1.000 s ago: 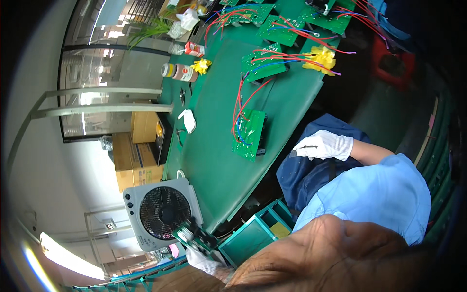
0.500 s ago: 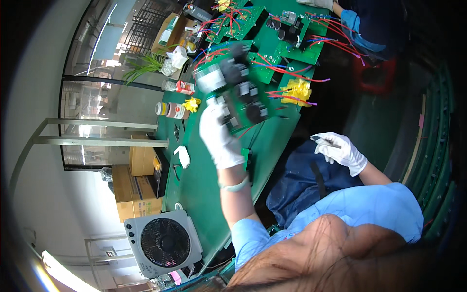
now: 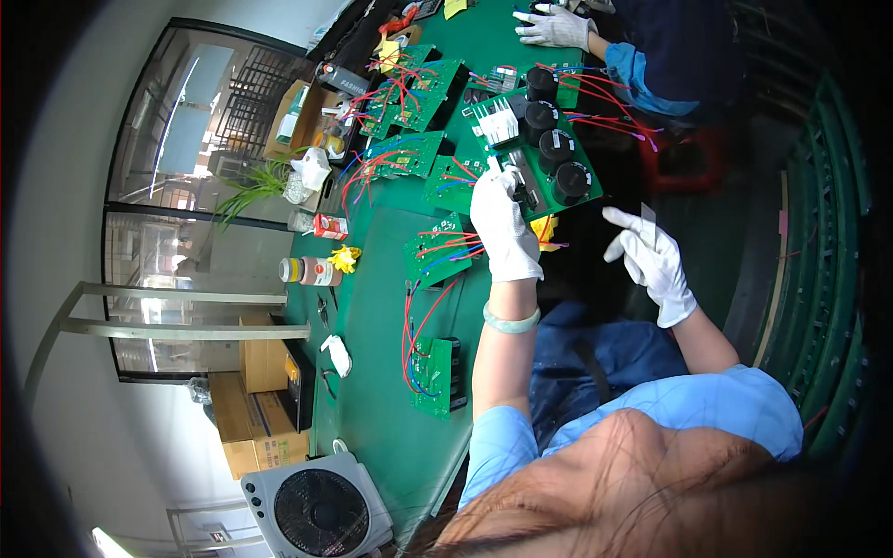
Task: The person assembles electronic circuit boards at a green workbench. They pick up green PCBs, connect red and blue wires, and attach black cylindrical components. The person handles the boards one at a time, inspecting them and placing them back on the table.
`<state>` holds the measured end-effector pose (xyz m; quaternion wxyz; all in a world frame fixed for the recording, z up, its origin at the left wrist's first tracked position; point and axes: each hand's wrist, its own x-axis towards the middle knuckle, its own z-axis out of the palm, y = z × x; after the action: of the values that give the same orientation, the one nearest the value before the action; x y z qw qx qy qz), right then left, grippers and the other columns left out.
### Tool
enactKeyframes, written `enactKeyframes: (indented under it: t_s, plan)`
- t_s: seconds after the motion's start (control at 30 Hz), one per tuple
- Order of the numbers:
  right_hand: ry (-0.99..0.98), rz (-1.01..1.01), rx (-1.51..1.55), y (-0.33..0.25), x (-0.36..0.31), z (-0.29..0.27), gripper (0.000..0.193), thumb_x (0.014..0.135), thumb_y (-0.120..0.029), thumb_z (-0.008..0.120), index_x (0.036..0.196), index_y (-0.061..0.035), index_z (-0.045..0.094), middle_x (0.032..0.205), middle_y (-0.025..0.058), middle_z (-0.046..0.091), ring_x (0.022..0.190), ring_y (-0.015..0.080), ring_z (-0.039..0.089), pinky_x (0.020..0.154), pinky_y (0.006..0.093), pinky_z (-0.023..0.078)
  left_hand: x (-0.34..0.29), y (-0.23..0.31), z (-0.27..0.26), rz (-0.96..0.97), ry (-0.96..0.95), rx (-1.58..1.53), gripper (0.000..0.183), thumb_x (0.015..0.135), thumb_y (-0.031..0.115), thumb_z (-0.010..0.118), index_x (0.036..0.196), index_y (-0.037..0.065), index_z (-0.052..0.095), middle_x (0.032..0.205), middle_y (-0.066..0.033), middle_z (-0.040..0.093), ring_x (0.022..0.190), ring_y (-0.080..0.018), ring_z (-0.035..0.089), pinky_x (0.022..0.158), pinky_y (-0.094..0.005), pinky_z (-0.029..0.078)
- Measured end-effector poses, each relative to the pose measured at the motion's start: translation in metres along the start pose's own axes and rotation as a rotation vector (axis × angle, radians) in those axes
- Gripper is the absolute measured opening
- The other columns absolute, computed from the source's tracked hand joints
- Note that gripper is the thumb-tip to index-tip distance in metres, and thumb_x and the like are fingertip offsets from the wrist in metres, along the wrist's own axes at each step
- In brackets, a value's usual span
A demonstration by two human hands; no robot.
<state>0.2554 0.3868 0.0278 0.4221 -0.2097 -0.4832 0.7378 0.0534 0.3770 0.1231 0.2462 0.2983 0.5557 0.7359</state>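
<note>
My left hand [image 3: 505, 228], in a white glove with a bangle at the wrist, grips the near edge of a green circuit board [image 3: 588, 154]. The board is raised and carries a row of several black round capacitors [image 3: 570, 182] and a pale finned heat sink [image 3: 495, 123]. Off to the right and nearer me, my white-gloved right hand [image 3: 654, 270] hovers apart from the board, its index finger pointing left. A small pale, see-through strip [image 3: 648, 219] stands up at its fingers; exactly how it is held is hard to make out.
Wired boards [image 3: 430, 100] lie along the green table [image 3: 372, 298], one board [image 3: 433, 379] nearer me. Jars [image 3: 321, 272], a red carton [image 3: 330, 226], a plant [image 3: 244, 191] and a fan [image 3: 321, 511] line the left. A co-worker's gloved hand [image 3: 555, 28] works at the far end.
My left hand has carried the board rightward, uncovering wired boards on the table. My right hand has risen slightly, and its index finger has stretched out. The co-worker's hand has shifted left.
</note>
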Motion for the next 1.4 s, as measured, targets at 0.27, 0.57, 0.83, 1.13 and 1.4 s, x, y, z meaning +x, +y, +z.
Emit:
enactKeyframes:
  t_s: [0.27, 0.57, 0.83, 1.13, 1.4]
  plan:
    - [0.125, 0.090, 0.166, -0.029, 0.045, 0.029, 0.057, 0.102, -0.035, 0.054, 0.148, -0.0050, 0.040, 0.108, 0.0122, 0.072, 0.044, 0.0030, 0.046, 0.038, 0.0187, 0.032, 0.001, -0.017, 0.011, -0.022, -0.036, -0.105, 0.017, 0.095, 0.018, 0.059, 0.102, 0.003, 0.064, 0.092, -0.0008, 0.061, 0.083, -0.0094, 0.057, 0.074, -0.0273, 0.050]
    - [0.270, 0.037, 0.245, -0.006, 0.070, 0.035, 0.037, 0.098, -0.043, 0.058, 0.103, -0.0068, 0.059, 0.056, 0.0050, 0.054, 0.038, 0.0099, 0.044, 0.035, 0.0220, 0.032, -0.010, -0.040, 0.017, -0.155, -0.052, -0.252, 0.032, 0.097, 0.031, 0.062, 0.117, 0.006, 0.060, 0.104, -0.0001, 0.063, 0.096, -0.0103, 0.060, 0.085, -0.0289, 0.050]
    - [0.422, -0.083, 0.206, -0.023, 0.089, 0.034, 0.041, 0.099, -0.046, 0.050, 0.099, -0.0067, 0.059, 0.057, 0.0060, 0.056, 0.039, 0.0119, 0.046, 0.035, 0.0241, 0.034, -0.014, -0.006, 0.000, -0.353, -0.356, -0.207, 0.075, 0.102, 0.061, 0.032, 0.140, -0.002, 0.047, 0.129, -0.0164, 0.058, 0.099, -0.0215, 0.063, 0.083, -0.0376, 0.053]
    - [0.581, -0.049, 0.083, -0.041, 0.144, 0.000, 0.035, 0.096, -0.040, 0.058, 0.083, -0.0073, 0.059, 0.057, 0.0075, 0.061, 0.039, 0.0121, 0.048, 0.032, 0.0259, 0.029, -0.065, -0.028, -0.116, -0.312, -0.040, 0.164, 0.053, 0.106, 0.038, 0.035, 0.134, -0.003, 0.054, 0.122, -0.0237, 0.062, 0.075, -0.0145, 0.065, 0.053, -0.0203, 0.049]
    - [0.626, -0.078, 0.069, -0.043, 0.165, -0.009, 0.032, 0.095, -0.035, 0.059, 0.083, -0.0053, 0.061, 0.058, 0.0091, 0.062, 0.040, 0.0149, 0.051, 0.037, 0.0270, 0.034, -0.098, -0.036, -0.152, -0.270, 0.147, 0.311, 0.040, 0.105, 0.027, 0.041, 0.125, 0.000, 0.061, 0.112, -0.0205, 0.068, 0.058, -0.0073, 0.057, 0.044, -0.0167, 0.036]
